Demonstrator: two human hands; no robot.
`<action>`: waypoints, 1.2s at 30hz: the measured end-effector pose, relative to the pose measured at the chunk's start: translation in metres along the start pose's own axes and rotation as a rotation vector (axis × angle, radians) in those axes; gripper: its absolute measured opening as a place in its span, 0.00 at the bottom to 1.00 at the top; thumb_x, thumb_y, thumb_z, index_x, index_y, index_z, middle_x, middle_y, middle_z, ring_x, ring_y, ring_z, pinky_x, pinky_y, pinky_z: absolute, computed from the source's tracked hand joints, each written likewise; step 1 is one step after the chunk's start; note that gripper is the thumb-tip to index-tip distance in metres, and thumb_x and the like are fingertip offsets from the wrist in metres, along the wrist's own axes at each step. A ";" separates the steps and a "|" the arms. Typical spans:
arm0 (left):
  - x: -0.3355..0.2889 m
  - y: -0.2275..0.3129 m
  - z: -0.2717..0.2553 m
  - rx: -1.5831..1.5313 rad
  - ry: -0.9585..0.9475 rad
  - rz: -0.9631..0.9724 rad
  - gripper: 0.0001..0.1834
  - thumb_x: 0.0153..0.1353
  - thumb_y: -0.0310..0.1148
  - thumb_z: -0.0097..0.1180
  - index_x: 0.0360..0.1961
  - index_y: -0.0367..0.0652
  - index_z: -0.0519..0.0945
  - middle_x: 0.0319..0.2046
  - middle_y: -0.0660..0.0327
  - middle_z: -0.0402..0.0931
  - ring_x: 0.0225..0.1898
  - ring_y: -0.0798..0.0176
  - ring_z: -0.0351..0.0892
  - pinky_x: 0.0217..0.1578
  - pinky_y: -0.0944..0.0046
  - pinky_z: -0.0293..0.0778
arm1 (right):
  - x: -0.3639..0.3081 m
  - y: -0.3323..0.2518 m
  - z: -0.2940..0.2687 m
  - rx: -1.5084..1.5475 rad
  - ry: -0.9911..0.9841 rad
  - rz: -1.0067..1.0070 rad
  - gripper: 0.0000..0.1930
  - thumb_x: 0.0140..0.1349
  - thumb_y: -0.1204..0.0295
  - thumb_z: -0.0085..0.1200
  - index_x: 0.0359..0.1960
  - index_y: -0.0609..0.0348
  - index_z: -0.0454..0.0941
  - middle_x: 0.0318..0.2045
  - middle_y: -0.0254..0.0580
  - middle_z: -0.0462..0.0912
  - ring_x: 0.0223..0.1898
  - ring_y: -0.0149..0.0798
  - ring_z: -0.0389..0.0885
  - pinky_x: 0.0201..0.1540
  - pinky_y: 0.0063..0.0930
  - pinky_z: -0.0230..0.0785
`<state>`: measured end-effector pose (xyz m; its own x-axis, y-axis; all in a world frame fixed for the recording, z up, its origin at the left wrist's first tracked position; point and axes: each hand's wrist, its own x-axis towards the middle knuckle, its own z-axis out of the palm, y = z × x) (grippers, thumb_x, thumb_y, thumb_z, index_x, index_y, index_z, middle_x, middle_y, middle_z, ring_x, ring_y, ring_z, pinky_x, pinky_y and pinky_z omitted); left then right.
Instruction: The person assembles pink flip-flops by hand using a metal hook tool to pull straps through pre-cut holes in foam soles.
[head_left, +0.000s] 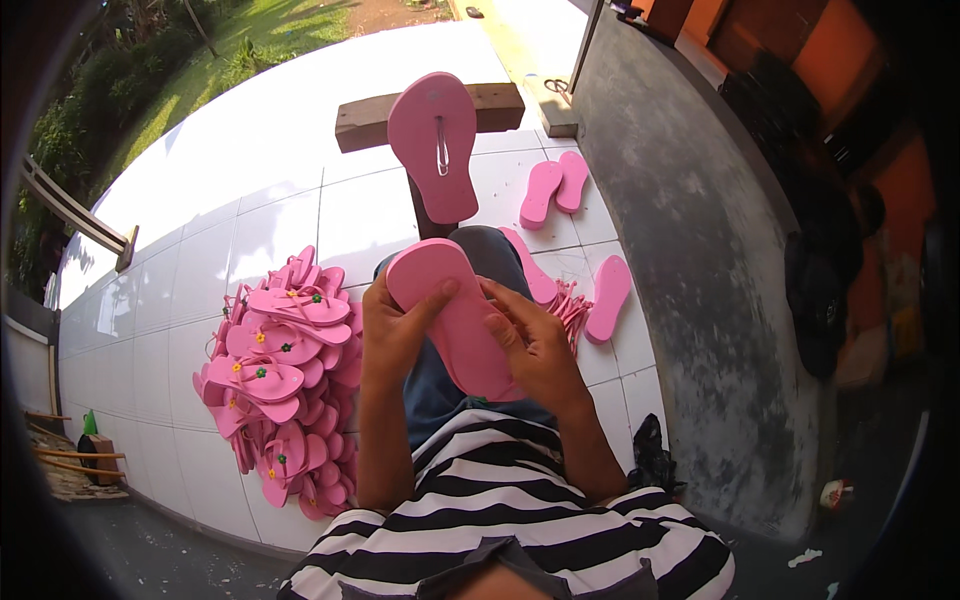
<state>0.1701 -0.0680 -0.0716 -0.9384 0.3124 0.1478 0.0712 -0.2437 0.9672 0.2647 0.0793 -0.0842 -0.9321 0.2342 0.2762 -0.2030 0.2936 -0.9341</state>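
White tiled floor (pixel 190 380), bounded on the right by a grey wall (pixel 690 270). I observe a person's left hand (pixel 400 325) and right hand (pixel 540 350) both gripping one pink sole (pixel 440 285), above the lap; a green spot shows at its near end. Directly beyond, a second sole (pixel 412 115) sits against a wooden stand (pixel 365 125), a wire loop (pixel 441 150) at its face. Left: heaped sandals (pixel 265 335). Right: loose soles (pixel 607 300) and straps (pixel 572 312).
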 end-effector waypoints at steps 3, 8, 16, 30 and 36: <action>0.011 -0.018 -0.007 -0.144 0.149 -0.026 0.14 0.60 0.30 0.66 0.44 0.34 0.79 0.37 0.60 0.82 0.37 0.70 0.81 0.38 0.70 0.77 | -0.010 0.028 -0.006 0.174 -0.019 0.174 0.27 0.72 0.51 0.44 0.59 0.62 0.72 0.36 0.42 0.83 0.34 0.33 0.81 0.43 0.29 0.71; 0.031 -0.064 -0.018 -0.331 0.186 -0.165 0.16 0.63 0.32 0.62 0.47 0.34 0.76 0.39 0.58 0.81 0.37 0.68 0.82 0.38 0.68 0.78 | -0.035 0.076 -0.036 0.424 -0.076 0.543 0.20 0.72 0.61 0.50 0.54 0.65 0.74 0.44 0.37 0.82 0.39 0.28 0.81 0.39 0.24 0.75; 0.030 -0.166 -0.037 -0.048 0.174 -0.347 0.17 0.72 0.42 0.47 0.46 0.39 0.78 0.28 0.60 0.82 0.33 0.66 0.82 0.35 0.66 0.77 | -0.128 0.205 -0.073 0.785 0.844 0.691 0.15 0.68 0.58 0.55 0.52 0.42 0.72 0.44 0.24 0.79 0.37 0.26 0.77 0.34 0.20 0.71; 0.016 -0.296 -0.062 1.142 0.242 -0.398 0.14 0.56 0.39 0.59 0.40 0.42 0.78 0.40 0.48 0.77 0.46 0.41 0.77 0.46 0.42 0.71 | -0.351 0.407 -0.068 0.709 1.609 1.267 0.23 0.66 0.61 0.52 0.59 0.54 0.66 0.50 0.49 0.72 0.48 0.52 0.77 0.46 0.42 0.75; 0.049 -0.345 -0.088 1.327 0.339 -0.838 0.24 0.54 0.43 0.63 0.51 0.46 0.74 0.53 0.53 0.73 0.57 0.46 0.71 0.55 0.40 0.63 | -0.292 0.341 -0.053 -0.479 1.112 1.814 0.24 0.63 0.63 0.54 0.59 0.54 0.67 0.53 0.52 0.69 0.50 0.56 0.75 0.49 0.45 0.74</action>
<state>0.0699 -0.0494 -0.4158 -0.8773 -0.3107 -0.3659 -0.4173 0.8704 0.2613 0.4836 0.1599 -0.4719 0.5723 0.6855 -0.4500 0.6869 -0.7005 -0.1937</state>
